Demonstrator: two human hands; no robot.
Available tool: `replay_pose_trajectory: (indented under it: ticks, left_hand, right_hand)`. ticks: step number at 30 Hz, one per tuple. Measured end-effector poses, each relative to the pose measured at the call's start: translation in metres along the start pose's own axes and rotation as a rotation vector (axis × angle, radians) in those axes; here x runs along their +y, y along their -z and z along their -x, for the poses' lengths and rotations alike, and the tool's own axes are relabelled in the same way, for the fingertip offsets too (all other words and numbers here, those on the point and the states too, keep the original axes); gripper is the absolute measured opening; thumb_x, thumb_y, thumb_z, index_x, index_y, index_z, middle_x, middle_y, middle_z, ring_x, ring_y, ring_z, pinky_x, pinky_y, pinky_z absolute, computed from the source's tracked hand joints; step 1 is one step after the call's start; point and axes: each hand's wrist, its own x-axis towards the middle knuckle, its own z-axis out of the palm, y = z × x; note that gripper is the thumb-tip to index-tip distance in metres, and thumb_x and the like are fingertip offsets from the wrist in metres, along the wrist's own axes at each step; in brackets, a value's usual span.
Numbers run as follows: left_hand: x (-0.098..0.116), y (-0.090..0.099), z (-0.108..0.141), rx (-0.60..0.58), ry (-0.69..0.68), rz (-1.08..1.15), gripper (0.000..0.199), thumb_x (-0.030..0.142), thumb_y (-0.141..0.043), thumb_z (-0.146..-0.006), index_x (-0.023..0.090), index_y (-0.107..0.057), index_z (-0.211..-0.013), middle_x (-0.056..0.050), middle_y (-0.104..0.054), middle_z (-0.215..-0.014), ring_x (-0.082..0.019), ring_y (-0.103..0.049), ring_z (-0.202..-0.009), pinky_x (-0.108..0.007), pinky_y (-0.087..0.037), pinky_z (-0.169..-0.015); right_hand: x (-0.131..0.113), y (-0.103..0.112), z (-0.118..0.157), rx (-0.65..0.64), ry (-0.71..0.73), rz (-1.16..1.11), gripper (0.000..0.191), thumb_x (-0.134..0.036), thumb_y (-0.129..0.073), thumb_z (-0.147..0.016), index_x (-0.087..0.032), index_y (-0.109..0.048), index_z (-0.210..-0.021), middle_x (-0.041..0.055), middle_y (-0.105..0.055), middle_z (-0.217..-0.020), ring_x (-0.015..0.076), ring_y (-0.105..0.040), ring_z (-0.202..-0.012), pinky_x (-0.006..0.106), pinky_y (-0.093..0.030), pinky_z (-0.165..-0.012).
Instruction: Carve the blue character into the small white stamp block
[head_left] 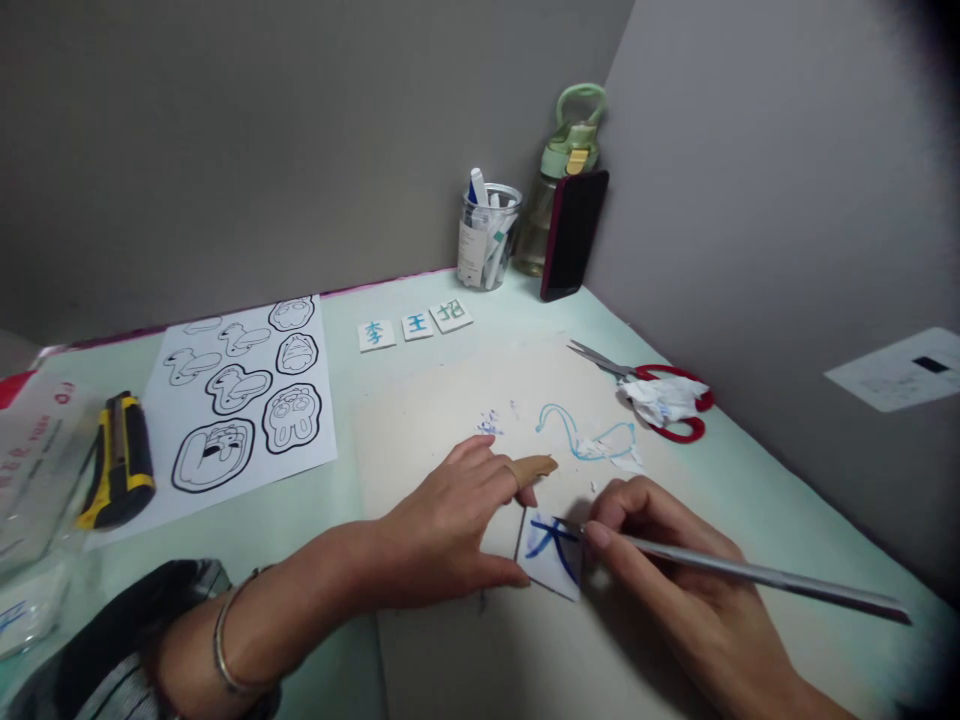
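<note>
My left hand (457, 520) steadies a small white square block (551, 570) at its left and upper edges, thumb below and fingers above. Brown tape wraps one finger. On the block is a blue handwritten character. My right hand (667, 570) is closed around a slim silver pen-shaped carving tool (765, 575), its dark thin tip at the top of the character. Under both hands lies a beige board (442, 650), marked with a blue swan-like outline (577, 440) and purple smudges.
Red-handled scissors (667, 372) with crumpled white paper (667, 398) lie right. Behind are several character tiles (376, 335), a pen jar (472, 255), a green bottle (532, 230) and a phone (576, 235). Left are a drawing sheet (255, 360) and a yellow-black utility knife (124, 465).
</note>
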Motion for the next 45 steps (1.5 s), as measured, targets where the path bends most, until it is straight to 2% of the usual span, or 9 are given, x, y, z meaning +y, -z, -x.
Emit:
replay_pose_trajectory:
  ticks: [5, 10, 15, 18, 21, 25, 31, 37, 45]
  left_hand:
    - [-0.004, -0.007, 0.001, 0.022, -0.007, -0.059, 0.096, 0.053, -0.082, -0.074, 0.025, -0.032, -0.150, -0.007, -0.065, -0.118, -0.029, -0.057, -0.120, -0.059, -0.018, -0.122]
    - [-0.001, -0.006, 0.001, 0.048, -0.044, -0.058, 0.096, 0.048, -0.086, -0.073, 0.022, -0.034, -0.149, -0.007, -0.065, -0.112, -0.028, -0.059, -0.113, -0.059, -0.020, -0.121]
    - [0.011, -0.003, 0.005, 0.138, 0.027, 0.026, 0.083, 0.027, -0.078, -0.083, 0.025, -0.031, -0.151, -0.009, -0.055, -0.120, -0.025, -0.057, -0.109, -0.044, -0.050, -0.102]
    - [0.021, -0.005, 0.008, 0.243, 0.057, 0.151, 0.082, 0.016, -0.074, -0.082, 0.031, -0.031, -0.151, -0.006, -0.051, -0.121, -0.020, -0.057, -0.106, -0.034, -0.054, -0.095]
    - [0.027, -0.009, 0.009, 0.363, 0.070, 0.229, 0.085, 0.013, -0.076, -0.079, 0.037, -0.033, -0.148, -0.003, -0.049, -0.122, -0.019, -0.056, -0.108, -0.035, -0.052, -0.100]
    - [0.025, -0.012, 0.006, 0.358, 0.115, 0.398, 0.088, 0.016, -0.082, -0.075, 0.039, -0.037, -0.147, -0.003, -0.049, -0.120, -0.021, -0.056, -0.110, -0.039, -0.052, -0.100]
    - [0.023, -0.006, -0.004, 0.333, 0.326, 0.937, 0.064, 0.026, -0.077, -0.081, 0.022, -0.048, -0.138, -0.002, -0.057, -0.100, -0.016, -0.062, -0.090, -0.035, -0.052, -0.087]
    - [0.025, 0.000, -0.006, 0.279, 0.402, 1.046, 0.051, 0.016, -0.073, -0.081, 0.015, -0.054, -0.128, 0.001, -0.060, -0.088, -0.009, -0.058, -0.078, -0.027, -0.046, -0.079]
    - [0.014, 0.005, -0.004, 0.177, 0.412, 1.240, 0.058, 0.019, -0.081, -0.079, 0.014, -0.056, -0.130, 0.001, -0.062, -0.084, -0.010, -0.061, -0.077, -0.024, -0.045, -0.076]
  right_hand:
    - [0.001, -0.001, -0.003, -0.017, 0.019, 0.028, 0.027, -0.040, -0.056, -0.096, -0.023, -0.055, -0.075, -0.0010, -0.058, -0.067, 0.0155, -0.052, -0.061, 0.026, -0.042, -0.054]
    - [0.003, -0.003, -0.001, -0.079, 0.005, 0.079, 0.027, -0.041, -0.059, -0.094, -0.023, -0.055, -0.073, -0.0010, -0.059, -0.067, 0.0153, -0.052, -0.061, 0.026, -0.042, -0.053]
    - [0.007, 0.004, 0.000, 0.198, 0.001, 0.067, 0.022, -0.045, -0.059, -0.095, -0.026, -0.066, -0.088, 0.0001, -0.067, -0.074, 0.0164, -0.061, -0.067, 0.026, -0.049, -0.060]
    - [0.006, 0.008, -0.007, 0.317, -0.066, -0.038, 0.027, -0.050, -0.055, -0.096, -0.027, -0.066, -0.104, 0.0037, -0.074, -0.086, 0.0201, -0.070, -0.080, 0.030, -0.055, -0.075]
    - [-0.002, 0.007, -0.014, 0.193, -0.096, -0.144, 0.024, -0.048, -0.066, -0.088, -0.026, -0.062, -0.091, 0.0046, -0.074, -0.090, 0.0209, -0.071, -0.080, 0.031, -0.058, -0.074]
    - [-0.010, 0.003, -0.014, 0.042, -0.088, -0.079, 0.026, -0.039, -0.075, -0.079, -0.026, -0.053, -0.080, -0.0028, -0.063, -0.071, 0.0142, -0.060, -0.060, 0.023, -0.052, -0.056]
    - [0.000, 0.003, -0.009, 0.043, -0.011, 0.034, 0.025, -0.042, -0.069, -0.086, -0.027, -0.050, -0.080, -0.0049, -0.056, -0.068, 0.0127, -0.053, -0.056, 0.022, -0.046, -0.052]
    - [0.002, 0.001, -0.009, -0.011, 0.001, 0.018, 0.024, -0.041, -0.067, -0.088, -0.027, -0.050, -0.081, -0.0022, -0.064, -0.076, 0.0146, -0.057, -0.062, 0.024, -0.047, -0.055]
    - [-0.002, 0.001, -0.010, -0.076, -0.067, -0.164, 0.025, -0.040, -0.072, -0.085, -0.025, -0.052, -0.079, -0.0033, -0.058, -0.073, 0.0125, -0.052, -0.061, 0.022, -0.044, -0.054]
